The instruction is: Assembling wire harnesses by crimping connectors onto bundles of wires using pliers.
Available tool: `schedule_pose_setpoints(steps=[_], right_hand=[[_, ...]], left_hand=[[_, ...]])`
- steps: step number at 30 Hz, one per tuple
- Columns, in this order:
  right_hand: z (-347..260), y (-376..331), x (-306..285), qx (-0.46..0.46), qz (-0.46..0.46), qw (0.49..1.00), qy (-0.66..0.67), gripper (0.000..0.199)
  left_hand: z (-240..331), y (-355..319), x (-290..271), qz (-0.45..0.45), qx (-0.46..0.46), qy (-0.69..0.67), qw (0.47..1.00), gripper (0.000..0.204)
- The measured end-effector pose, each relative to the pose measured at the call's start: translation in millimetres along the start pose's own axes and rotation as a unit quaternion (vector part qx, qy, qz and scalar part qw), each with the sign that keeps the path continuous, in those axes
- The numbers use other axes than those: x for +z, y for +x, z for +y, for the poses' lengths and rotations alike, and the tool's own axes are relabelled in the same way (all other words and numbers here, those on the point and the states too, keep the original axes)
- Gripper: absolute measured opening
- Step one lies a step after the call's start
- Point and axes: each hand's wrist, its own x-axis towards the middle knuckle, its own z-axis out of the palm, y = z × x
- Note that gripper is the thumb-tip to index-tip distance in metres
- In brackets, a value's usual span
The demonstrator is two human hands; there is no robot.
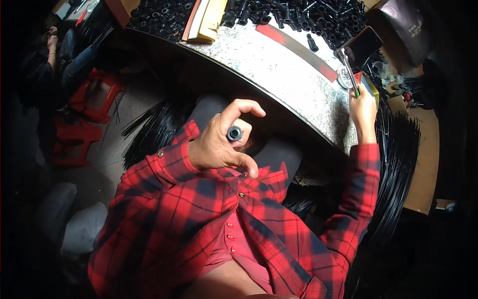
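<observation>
My left hand (219, 139) is raised over my lap. Its lower fingers curl around a short black tube-shaped part (234, 133), whose round open end faces up. The thumb and index finger of that hand are spread apart, with nothing between their tips. At the table's right end, my right hand (364, 107) grips a slim metal tool (349, 71) with a green part near the fingers. The tool's exact kind is not clear. Close to its shaft is a small round clear dish (344, 79). A red, yellow and blue box (369, 85) is partly behind my right hand.
Black tubular parts (318, 17) are heaped along the table's (279, 74) far side. A red-ended strip (298, 52) and a yellow booklet (208, 20) lie there too. A dark phone (363, 47) stands at right. Thin black rods (398, 164) bundle beside the table. Red stools (97, 94) and another person (55, 60) are at left.
</observation>
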Motion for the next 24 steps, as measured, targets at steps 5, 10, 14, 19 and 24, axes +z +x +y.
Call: schedule_pose_setpoints(steps=[5,10,14,19,24], right_hand=[[12.7,49.2,20.5,-0.001,-0.041,0.991,-0.128,0.021],[13.0,75.0,35.4,-0.019,-0.109,0.972,-0.207,0.024],[10.9,76.8,38.3,-0.035,-0.123,0.967,-0.221,0.024],[8.0,71.6,34.2,-0.024,-0.09,0.981,-0.17,0.023],[18.6,69.2,36.8,-0.042,-0.049,0.985,-0.163,0.022]], left_hand=[[0.6,-1.1,-1.7,-0.005,-0.024,0.004,1.0,0.094],[3.1,-1.7,-4.1,-0.012,-0.03,0.002,0.999,0.093],[1.3,-0.3,-4.9,-0.016,-0.037,-0.022,0.999,0.092],[-1.8,4.2,-5.5,-0.021,-0.036,-0.017,0.999,0.093],[-4.9,7.1,-3.8,-0.016,-0.026,-0.002,1.0,0.092]])
